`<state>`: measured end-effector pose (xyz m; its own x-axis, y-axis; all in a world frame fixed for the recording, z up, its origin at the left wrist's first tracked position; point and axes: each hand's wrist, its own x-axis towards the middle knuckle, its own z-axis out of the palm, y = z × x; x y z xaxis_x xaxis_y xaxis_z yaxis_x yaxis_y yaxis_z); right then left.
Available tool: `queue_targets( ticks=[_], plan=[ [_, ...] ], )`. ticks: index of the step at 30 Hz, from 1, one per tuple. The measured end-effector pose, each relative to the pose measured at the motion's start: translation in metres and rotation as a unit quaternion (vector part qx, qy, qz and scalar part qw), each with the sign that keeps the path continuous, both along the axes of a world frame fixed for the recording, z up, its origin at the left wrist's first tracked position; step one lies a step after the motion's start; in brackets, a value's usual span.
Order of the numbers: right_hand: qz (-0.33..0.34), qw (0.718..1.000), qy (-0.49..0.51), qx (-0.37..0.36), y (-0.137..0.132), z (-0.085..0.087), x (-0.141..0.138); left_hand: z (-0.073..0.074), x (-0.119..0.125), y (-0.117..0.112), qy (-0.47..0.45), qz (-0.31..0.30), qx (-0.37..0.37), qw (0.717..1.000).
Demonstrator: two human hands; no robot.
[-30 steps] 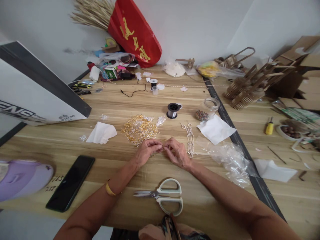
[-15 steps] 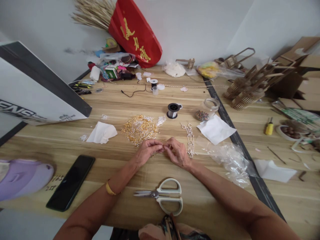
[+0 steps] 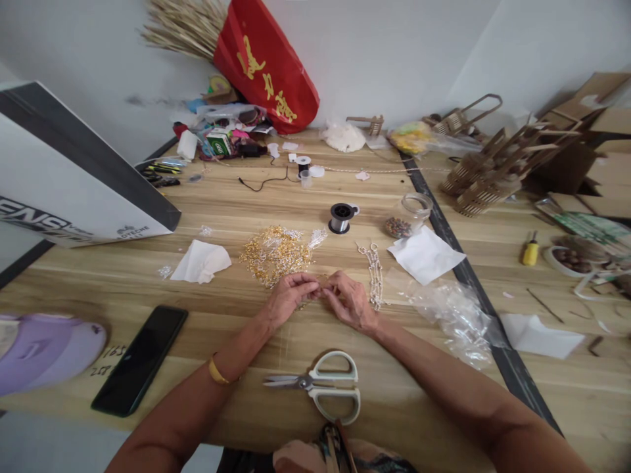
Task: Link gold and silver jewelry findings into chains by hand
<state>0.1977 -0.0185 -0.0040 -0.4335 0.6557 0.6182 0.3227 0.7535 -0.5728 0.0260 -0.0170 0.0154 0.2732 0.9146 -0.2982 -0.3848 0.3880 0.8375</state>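
Note:
Over the middle of the table my left hand (image 3: 290, 295) and my right hand (image 3: 350, 301) come together, thumbs and fingers pinched. Between the fingertips is something tiny with a golden glint, too small to make out. A few gold bits show just under the left fingers. Right behind my left hand lies a tangled heap of gold and silver bead chain (image 3: 276, 255). To the right of my right hand, several pale beaded strands (image 3: 375, 277) are laid out lengthwise. White-handled scissors (image 3: 320, 382) rest between my forearms, blades pointing left.
Behind the hands stand a wire spool (image 3: 341, 218) and a glass jar (image 3: 409, 213) with beads. White paper (image 3: 426, 255) and crumpled plastic bags (image 3: 461, 322) lie right. A phone (image 3: 140, 360), a purple object (image 3: 52, 351) and a large box (image 3: 83, 177) are left.
My fingertips have drawn very slightly apart, the left ones shifting a little left. Everything else stays where it was.

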Motion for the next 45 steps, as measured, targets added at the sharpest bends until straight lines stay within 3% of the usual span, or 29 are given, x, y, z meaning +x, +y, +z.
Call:
queue_targets(
  ticks=[45],
  plan=[
    [-0.002,1.000,-0.008,-0.006,-0.0004,0.0019,-0.0003,-0.0061,-0.0040,0.0013,0.054,-0.013,0.074,0.996]
  ],
)
